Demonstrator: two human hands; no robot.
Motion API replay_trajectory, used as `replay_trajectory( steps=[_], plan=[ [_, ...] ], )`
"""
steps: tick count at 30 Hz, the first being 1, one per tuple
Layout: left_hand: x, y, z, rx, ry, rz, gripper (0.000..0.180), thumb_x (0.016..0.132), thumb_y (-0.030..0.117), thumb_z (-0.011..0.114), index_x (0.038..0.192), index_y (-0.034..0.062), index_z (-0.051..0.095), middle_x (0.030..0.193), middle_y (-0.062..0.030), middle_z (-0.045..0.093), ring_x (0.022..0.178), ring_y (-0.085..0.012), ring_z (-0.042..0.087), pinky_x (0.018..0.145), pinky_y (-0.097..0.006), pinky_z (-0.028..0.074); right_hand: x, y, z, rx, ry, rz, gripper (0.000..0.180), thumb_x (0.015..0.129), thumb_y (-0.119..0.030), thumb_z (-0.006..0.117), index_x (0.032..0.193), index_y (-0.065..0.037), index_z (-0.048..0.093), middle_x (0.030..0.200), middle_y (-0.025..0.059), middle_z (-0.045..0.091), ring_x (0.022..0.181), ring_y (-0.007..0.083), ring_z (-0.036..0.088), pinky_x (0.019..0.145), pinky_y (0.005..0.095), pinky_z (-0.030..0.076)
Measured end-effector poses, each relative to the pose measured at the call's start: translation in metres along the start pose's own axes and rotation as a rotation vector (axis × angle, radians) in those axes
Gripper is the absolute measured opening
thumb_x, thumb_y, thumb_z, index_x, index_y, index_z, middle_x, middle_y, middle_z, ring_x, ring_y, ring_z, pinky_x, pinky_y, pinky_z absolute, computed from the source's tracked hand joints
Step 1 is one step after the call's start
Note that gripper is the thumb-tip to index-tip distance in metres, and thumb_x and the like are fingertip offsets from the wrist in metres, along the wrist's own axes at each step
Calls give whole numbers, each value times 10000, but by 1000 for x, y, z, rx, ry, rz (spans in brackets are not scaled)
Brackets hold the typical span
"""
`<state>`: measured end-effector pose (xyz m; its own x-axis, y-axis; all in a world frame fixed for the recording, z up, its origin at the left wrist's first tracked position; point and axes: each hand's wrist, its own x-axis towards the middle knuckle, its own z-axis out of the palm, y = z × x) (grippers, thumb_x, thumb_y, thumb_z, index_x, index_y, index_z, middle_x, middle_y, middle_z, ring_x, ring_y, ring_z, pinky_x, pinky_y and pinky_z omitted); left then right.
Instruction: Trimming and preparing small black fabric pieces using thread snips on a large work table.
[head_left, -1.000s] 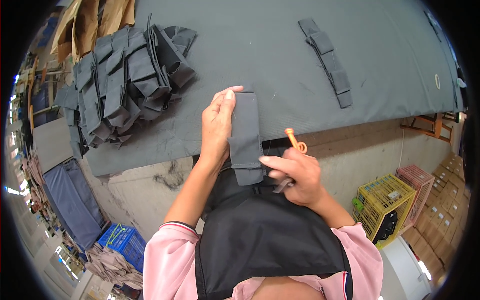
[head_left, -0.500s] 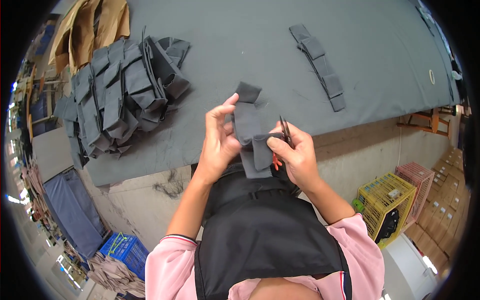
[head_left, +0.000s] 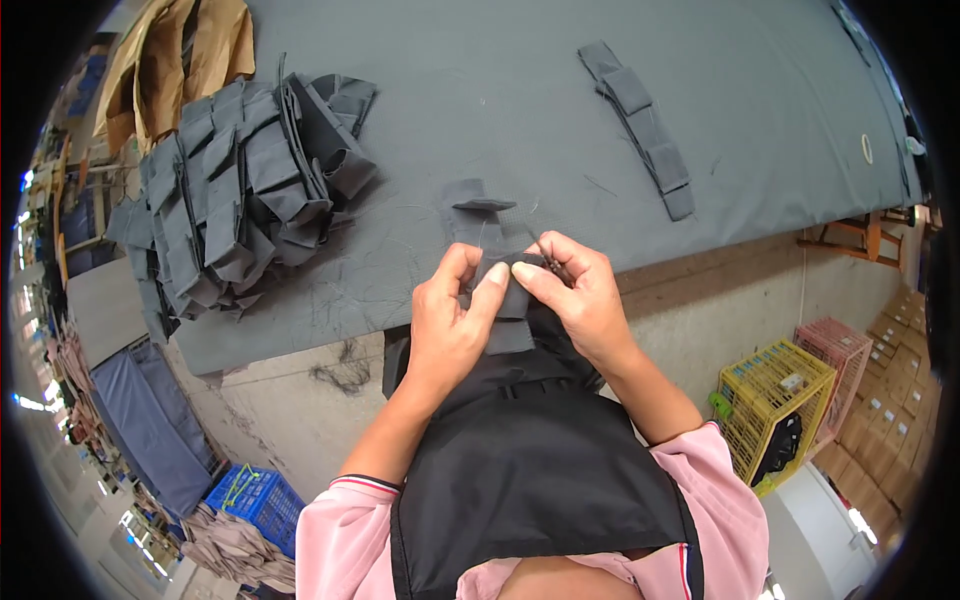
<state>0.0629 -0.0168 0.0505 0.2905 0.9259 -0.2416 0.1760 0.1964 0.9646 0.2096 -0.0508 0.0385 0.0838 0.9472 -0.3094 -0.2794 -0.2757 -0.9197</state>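
A grey fabric strip (head_left: pixel 511 337) with folded, stitched sections hangs over the table's front edge, its far end lying on the cloth. My left hand (head_left: pixel 452 315) pinches the strip's middle between thumb and forefinger. Close against it, my right hand (head_left: pixel 585 300) pinches the same strip, thumb tip almost touching the left thumb. Dark thread snips (head_left: pixel 546 252) are also tucked in the right hand; their blades show past the fingers and the handles are hidden. Another folded grey strip (head_left: pixel 645 135) lies farther off to the right. A heaped pile of similar strips (head_left: pixel 235 180) sits on the left.
Grey cloth covers the table (head_left: pixel 450 90), with loose threads scattered on it. Brown paper (head_left: pixel 170 75) stands behind the pile. Below are a blue crate (head_left: pixel 258 508) at left, and a yellow crate (head_left: pixel 775 400) and pink crate (head_left: pixel 835 355) at right. Stacked cartons (head_left: pixel 885 420) stand beyond.
My left hand has come in from the strip's far part to its middle, beside my right thumb. The strip's far end has dropped onto the table. The snips' orange handles no longer show.
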Motion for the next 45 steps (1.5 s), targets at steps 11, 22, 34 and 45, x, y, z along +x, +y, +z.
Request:
replay_trajectory(
  steps=[11,22,34,45],
  plan=[
    [-1,-2,0,206,31,10,187,862,148,639,803,-3,545,543,-29,447,470,-59,358,435,-244,323,-25,-15,-5,-899,220,-622,267,691,-51,731,941,-43,637,779,64,498,563,168,509,473,265,425],
    [-6,1,-6,221,-16,50,183,842,158,668,829,-6,587,529,-71,474,451,-102,391,443,-265,340,-16,-10,-6,-846,183,-659,273,674,-61,739,926,-44,635,738,63,485,535,171,513,456,288,411],
    [-5,-6,-6,80,54,-10,190,848,128,655,768,-16,559,597,-24,484,531,-81,400,489,-246,336,-37,-15,-11,-836,286,-568,275,683,-41,742,942,-54,650,744,62,503,615,178,518,514,285,441],
    [-7,-6,-3,-17,40,-65,204,858,114,646,739,-14,541,662,9,474,598,-46,382,533,-215,334,-30,-7,-8,-868,275,-610,294,677,-62,747,951,-54,639,758,65,509,570,187,529,494,295,434]
  ],
)
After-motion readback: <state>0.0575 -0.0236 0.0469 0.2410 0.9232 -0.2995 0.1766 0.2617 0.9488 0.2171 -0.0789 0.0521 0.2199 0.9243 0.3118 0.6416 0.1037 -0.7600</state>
